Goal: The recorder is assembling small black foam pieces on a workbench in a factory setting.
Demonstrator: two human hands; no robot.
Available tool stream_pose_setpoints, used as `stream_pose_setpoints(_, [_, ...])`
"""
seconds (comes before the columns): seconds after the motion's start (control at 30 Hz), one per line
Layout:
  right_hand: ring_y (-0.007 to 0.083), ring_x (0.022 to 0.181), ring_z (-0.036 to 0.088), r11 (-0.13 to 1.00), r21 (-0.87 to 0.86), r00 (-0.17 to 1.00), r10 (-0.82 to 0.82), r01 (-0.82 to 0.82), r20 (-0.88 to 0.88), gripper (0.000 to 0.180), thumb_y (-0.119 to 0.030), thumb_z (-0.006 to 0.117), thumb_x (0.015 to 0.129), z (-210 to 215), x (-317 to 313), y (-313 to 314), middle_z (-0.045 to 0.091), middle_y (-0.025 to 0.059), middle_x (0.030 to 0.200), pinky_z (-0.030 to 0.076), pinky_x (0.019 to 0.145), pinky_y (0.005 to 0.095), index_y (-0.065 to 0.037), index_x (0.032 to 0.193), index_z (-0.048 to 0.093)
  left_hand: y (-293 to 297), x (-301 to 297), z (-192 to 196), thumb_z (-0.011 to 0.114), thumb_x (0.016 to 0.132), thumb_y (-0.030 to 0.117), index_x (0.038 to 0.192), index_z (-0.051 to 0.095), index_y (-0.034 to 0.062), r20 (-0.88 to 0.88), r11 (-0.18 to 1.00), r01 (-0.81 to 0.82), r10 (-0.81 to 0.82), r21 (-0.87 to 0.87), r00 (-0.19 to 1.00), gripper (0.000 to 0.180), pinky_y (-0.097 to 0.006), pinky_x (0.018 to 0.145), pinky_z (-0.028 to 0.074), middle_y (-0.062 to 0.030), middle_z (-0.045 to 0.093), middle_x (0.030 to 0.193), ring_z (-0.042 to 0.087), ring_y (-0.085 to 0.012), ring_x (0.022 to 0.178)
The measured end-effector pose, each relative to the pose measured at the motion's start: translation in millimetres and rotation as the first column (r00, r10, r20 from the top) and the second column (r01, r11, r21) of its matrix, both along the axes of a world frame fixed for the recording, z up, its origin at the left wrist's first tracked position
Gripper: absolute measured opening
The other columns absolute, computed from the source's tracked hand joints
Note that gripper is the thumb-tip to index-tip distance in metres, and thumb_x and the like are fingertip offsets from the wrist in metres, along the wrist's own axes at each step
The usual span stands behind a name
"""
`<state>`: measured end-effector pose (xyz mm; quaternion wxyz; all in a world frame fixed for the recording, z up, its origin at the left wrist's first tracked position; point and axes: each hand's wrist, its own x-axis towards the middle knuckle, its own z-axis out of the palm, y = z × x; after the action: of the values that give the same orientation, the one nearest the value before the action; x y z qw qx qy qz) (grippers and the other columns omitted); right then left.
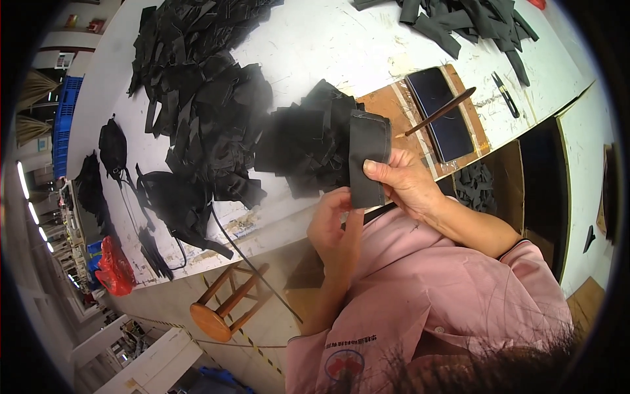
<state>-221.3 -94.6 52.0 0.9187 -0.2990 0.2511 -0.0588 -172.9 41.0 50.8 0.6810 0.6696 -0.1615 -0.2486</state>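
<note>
Both your hands clamp the folded black fabric piece (367, 157): right hand (407, 184) grips its edge, left hand (335, 226) below, fingers partly hidden. Behind, a black fabric pile (216, 111) covers the bench (315, 46).

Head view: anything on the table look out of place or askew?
Mostly no. The pencil lies slanted across the dark phone rather than on the table. Both hands, left hand and right hand, grip a folded black fabric piece; nothing spilled.
</note>
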Motion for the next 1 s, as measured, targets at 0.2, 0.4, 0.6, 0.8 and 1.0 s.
stream_pose_setpoints(0.2, [0.0029,0.06,0.053,0.998,-0.06,0.999,-0.019,0.016,-0.05,0.012,-0.015,0.059,0.079,-9.4,-0.4,-0.9,0.06,0.0021,0.073,0.041,0.052,0.016,-0.004,0.083,0.059,-0.9,-1.6,2.2,0.055,0.075,-0.002,0.09,0.053,-0.0046,-0.023,0.999,0.01,-0.011,-0.042,1.0,0.015,-0.022,0.07,0.041,-0.0092,0.054,0.093,0.051,-0.0113,0.079])
stream_pose_setpoints(0.4, [0.0023,0.055,0.048,0.999,-0.014,0.996,-0.038,0.037,-0.086,0.013,-0.018,0.06,0.079,-16.7,1.6,2.8,0.059,0.0007,0.07,0.038,0.048,0.015,-0.005,0.082,0.059,-2.6,2.0,-3.5,0.056,0.078,0.003,0.094,0.053,-0.0049,-0.017,1.0,-0.008,0.009,0.028,1.0,0.019,-0.019,0.068,0.042,-0.0071,0.058,0.082,0.054,-0.0085,0.073])
stream_pose_setpoints(0.6, [0.0057,0.054,0.051,0.993,-0.096,0.997,0.066,-0.069,-0.027,0.015,-0.02,0.062,0.077,-15.5,-1.8,1.2,0.059,0.0017,0.069,0.041,0.046,0.0186,-0.006,0.08,0.059,-10.2,0.6,-0.1,0.055,0.079,0.003,0.089,0.055,-0.0031,-0.047,0.998,0.0,-0.003,-0.058,0.999,0.011,-0.019,0.067,0.042,-0.006,0.058,0.082,0.053,-0.008,0.072])
stream_pose_setpoints(0.8, [0.0087,0.056,0.05,0.998,0.058,1.0,0.022,-0.021,-0.009,0.017,-0.018,0.064,0.075,-14.9,-3.5,1.0,0.056,0.0028,0.071,0.041,0.046,0.0209,-0.006,0.084,0.055,-12.1,5.9,-7.3,0.055,0.079,0.003,0.086,0.055,-0.0034,0.03,0.996,0.05,-0.048,-0.077,0.998,0.009,-0.02,0.068,0.043,-0.0067,0.057,0.084,0.053,-0.0085,0.073])
stream_pose_setpoints(1.0, [0.007,0.052,0.049,1.0,0.011,0.999,-0.028,0.028,-0.027,0.02,-0.025,0.062,0.077,-16.4,-1.1,4.5,0.054,0.0013,0.067,0.039,0.043,0.0193,-0.008,0.08,0.052,-14.9,5.4,-1.5,0.056,0.079,0.005,0.092,0.052,-0.005,-0.022,0.985,0.087,-0.091,-0.149,0.996,0.017,-0.021,0.068,0.043,-0.009,0.058,0.084,0.054,-0.0102,0.073])
